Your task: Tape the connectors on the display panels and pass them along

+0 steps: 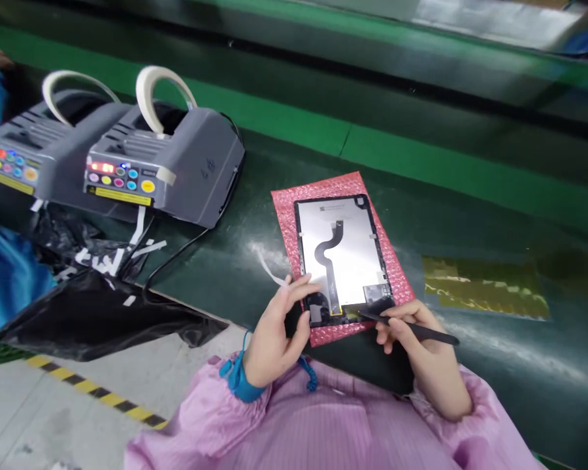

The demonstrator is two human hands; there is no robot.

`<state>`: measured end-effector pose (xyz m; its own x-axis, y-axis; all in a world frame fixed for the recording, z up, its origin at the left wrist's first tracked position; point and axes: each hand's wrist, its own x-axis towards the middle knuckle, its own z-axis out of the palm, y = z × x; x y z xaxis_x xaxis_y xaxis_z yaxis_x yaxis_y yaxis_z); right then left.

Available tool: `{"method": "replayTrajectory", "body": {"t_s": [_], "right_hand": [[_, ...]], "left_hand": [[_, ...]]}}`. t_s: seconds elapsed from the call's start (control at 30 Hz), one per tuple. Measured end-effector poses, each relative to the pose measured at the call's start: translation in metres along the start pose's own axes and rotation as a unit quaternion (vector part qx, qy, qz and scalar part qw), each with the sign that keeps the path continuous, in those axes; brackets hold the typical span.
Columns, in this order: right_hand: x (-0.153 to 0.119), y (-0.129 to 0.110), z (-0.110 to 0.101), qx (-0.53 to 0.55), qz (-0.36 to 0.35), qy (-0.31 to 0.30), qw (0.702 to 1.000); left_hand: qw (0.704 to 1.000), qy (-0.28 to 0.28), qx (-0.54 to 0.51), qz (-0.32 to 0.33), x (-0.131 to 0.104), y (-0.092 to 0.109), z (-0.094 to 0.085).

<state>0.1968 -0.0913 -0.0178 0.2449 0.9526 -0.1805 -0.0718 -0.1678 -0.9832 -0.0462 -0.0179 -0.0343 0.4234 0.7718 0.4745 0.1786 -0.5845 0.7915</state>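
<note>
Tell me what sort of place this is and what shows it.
Probably an electronics assembly or repair workshop: two tape dispensers stand on the green bench, a flat device panel with a dark ribbon cable lies on pink bubble wrap, and the right hand holds a slim black tool.

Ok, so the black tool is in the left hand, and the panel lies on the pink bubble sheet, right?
Not quite: the head view shows the black tool in the right hand, not the left hand. The panel does lie on the pink bubble sheet.
</note>
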Motion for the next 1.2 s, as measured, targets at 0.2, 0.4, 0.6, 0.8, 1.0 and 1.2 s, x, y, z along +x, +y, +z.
{"method": "replayTrajectory", "body": {"t_s": [0.2, 0.4, 0.6, 0.8, 1.0, 1.2], "right_hand": [[-0.005, 0.001, 0.013, -0.032, -0.052, 0.044, 0.997], [-0.013, 0.001, 0.03, -0.048, -0.09, 0.059, 0.993], [-0.014, 0.005, 0.026, -0.06, -0.075, 0.037, 0.995], [-0.014, 0.007, 0.026, -0.065, -0.072, 0.023, 0.995], [-0.011, 0.005, 0.027, -0.086, -0.087, 0.015, 0.992], [-0.011, 0.006, 0.025, -0.114, -0.089, 0.015, 0.989]], "left_hand": [[0.993, -0.057, 0.098, 0.009, -0.01, 0.004, 0.008], [0.993, 0.013, 0.103, -0.059, -0.013, 0.004, 0.015], [0.988, 0.014, 0.108, -0.106, -0.019, 0.005, 0.018], [0.988, 0.024, 0.1, -0.118, -0.021, 0.005, 0.02], [0.988, 0.024, 0.094, -0.121, -0.022, 0.004, 0.021], [0.988, 0.019, 0.1, -0.114, -0.021, 0.004, 0.02]]}}
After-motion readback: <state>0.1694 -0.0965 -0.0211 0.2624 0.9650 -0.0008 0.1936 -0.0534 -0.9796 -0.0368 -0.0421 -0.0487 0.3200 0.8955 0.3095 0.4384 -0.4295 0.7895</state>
